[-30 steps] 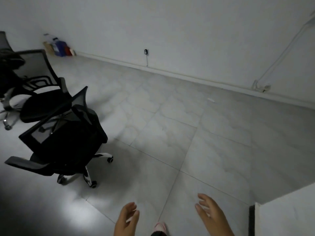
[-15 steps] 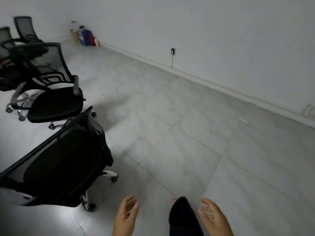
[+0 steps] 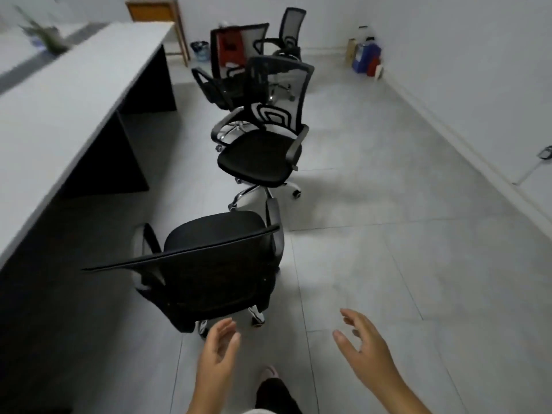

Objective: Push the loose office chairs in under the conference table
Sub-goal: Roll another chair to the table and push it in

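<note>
A long grey conference table [image 3: 59, 109] runs along the left side. Several black mesh office chairs stand loose in a row beside it. The nearest chair [image 3: 215, 264] has its backrest toward me, just ahead of my hands. A second chair [image 3: 263, 150] stands beyond it, a third chair [image 3: 233, 73] and a fourth chair [image 3: 286, 34] farther back. My left hand [image 3: 218, 354] is open, just short of the nearest chair's backrest. My right hand [image 3: 364, 348] is open too, over bare floor to the right. Neither hand touches anything.
A wooden stool [image 3: 161, 22] and a bin [image 3: 200, 50] stand at the far end. Bottles and boxes [image 3: 366, 56] sit in the far right corner. The white wall [image 3: 478, 55] with its skirting runs along the right. A plant [image 3: 41, 34] stands on the table.
My view has swung left, bringing the table and the whole row of chairs into sight. The nearest chair now lies straight ahead of my hands, which stay open.
</note>
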